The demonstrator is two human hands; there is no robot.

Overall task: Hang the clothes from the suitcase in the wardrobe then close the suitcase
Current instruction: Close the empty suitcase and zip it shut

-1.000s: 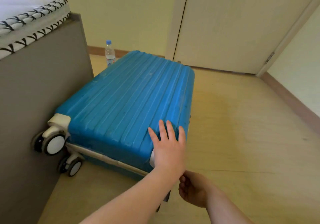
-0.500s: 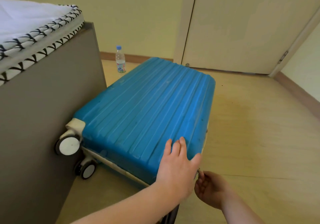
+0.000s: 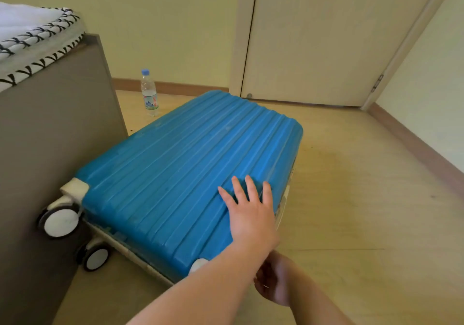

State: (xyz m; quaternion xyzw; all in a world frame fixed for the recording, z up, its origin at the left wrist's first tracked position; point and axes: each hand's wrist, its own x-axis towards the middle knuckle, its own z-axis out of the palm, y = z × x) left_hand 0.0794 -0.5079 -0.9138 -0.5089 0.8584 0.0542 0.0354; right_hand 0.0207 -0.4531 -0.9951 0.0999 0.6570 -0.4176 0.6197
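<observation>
While a white mattress (image 3: pixel 22 31) with black stitching is resting on top of it, a grey bed panel (image 3: pixel 50 149) is filling the left side. Just beside the panel, 2 white wheels (image 3: pixel 60 221) on the near-left end of the suitcase (image 3: pixel 175 179) are pointing outward. Farther back, 1 clear bottle (image 3: pixel 149 94) with a blue cap is standing upright on the floor (image 3: pixel 364 199), near the wall and apart from the suitcase.

The blue ribbed suitcase is lying flat on the floor between the panel and the door (image 3: pixel 313 36), with its lid down on the base. A cream seam band is running along the near side; whether the seam is fastened cannot be told.

The left hand (image 3: pixel 251 214) is pressing palm-down on the near-right part of the lid, with 4 fingers straight and spread, gripping nothing. The left forearm is crossing over the near corner of the case.

The right hand (image 3: pixel 275 284) is sitting low, just beside that near corner and partly under the left forearm. It is blurred; its fingers are looking curled, but whether they are gripping anything cannot be told.

At the right, the pale door is standing shut.
</observation>
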